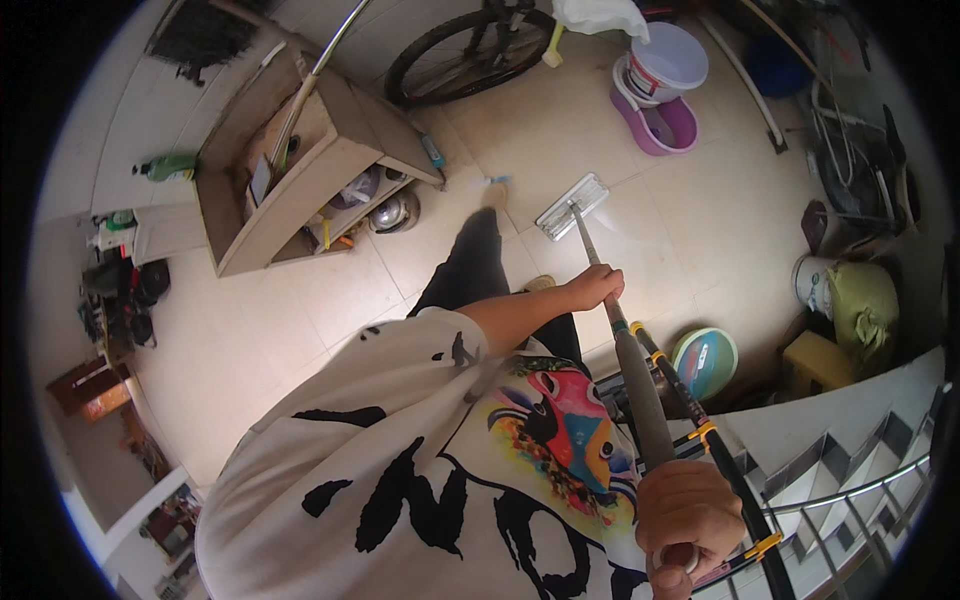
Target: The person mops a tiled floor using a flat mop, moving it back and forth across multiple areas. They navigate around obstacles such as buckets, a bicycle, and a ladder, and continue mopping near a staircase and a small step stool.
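A flat mop's pale rectangular head [573, 207] lies on the tiled floor, tilted across the view, in front of a shoe. Its long pole [646, 405] runs back towards my body. Around the pole's lower, thinner part my left hand [596, 288] is closed. My right hand [690, 517] grips the thick grey upper end, low at the right of the view, with its thumb near the pole's tip. Close beside the pole stands a black pole with yellow fittings [705, 431]; whether my right hand touches it, I cannot tell.
To the left stand a sink cabinet [300, 195] and a metal kettle [394, 212]. Beyond are a bicycle wheel [469, 56], a purple tub [675, 127] and a white bucket [667, 64]. A green basin [705, 364], a yellow bag [862, 315] and a stair railing [847, 495] stand right.
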Action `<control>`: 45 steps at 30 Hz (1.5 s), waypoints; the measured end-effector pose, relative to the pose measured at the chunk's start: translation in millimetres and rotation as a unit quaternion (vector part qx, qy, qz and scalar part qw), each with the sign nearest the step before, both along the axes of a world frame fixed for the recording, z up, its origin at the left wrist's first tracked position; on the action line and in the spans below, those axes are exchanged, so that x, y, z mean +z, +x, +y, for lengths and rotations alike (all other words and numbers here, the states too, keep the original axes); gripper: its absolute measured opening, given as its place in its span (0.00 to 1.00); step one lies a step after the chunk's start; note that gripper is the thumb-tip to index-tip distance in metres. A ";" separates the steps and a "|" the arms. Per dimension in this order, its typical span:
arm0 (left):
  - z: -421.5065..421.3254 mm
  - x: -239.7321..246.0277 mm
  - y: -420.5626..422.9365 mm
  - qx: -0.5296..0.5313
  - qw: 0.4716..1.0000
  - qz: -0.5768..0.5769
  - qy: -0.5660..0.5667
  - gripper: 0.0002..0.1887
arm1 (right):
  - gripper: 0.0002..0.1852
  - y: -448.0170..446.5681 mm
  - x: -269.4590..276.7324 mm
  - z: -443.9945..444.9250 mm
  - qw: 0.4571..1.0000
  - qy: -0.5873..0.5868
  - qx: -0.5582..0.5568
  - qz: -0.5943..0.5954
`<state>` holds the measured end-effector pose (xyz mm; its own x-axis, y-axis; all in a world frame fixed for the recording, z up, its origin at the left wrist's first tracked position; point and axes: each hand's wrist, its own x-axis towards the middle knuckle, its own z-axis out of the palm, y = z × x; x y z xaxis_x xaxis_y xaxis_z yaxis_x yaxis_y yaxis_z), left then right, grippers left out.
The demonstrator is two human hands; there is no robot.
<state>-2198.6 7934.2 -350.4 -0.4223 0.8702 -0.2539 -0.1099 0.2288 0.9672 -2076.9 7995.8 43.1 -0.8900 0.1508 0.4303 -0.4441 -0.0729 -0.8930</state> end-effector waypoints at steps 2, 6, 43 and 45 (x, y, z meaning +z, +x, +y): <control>0.9 -3.3 2.3 0.006 1.000 -0.028 0.006 0.19 | 0.21 9.8 -1.6 -5.1 0.998 -0.006 -0.053 -0.036; 5.1 -4.9 -0.4 -0.044 0.998 0.050 0.014 0.20 | 0.19 17.4 -8.5 -11.0 0.988 0.008 -0.138 -0.072; 33.8 0.1 -1.9 -0.250 0.963 -0.099 0.005 0.26 | 0.14 -68.0 5.6 -68.0 0.948 0.062 -0.298 -0.097; 37.6 8.0 8.2 -0.243 0.968 -0.040 0.054 0.28 | 0.15 -44.1 10.1 -60.5 0.958 0.072 -0.261 -0.092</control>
<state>-2190.4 7971.7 -342.4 0.0605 0.9844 -0.1654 -0.0900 0.1704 0.9813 -2121.0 7935.3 53.2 -0.7718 0.5478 0.3228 -0.2205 0.2456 -0.9440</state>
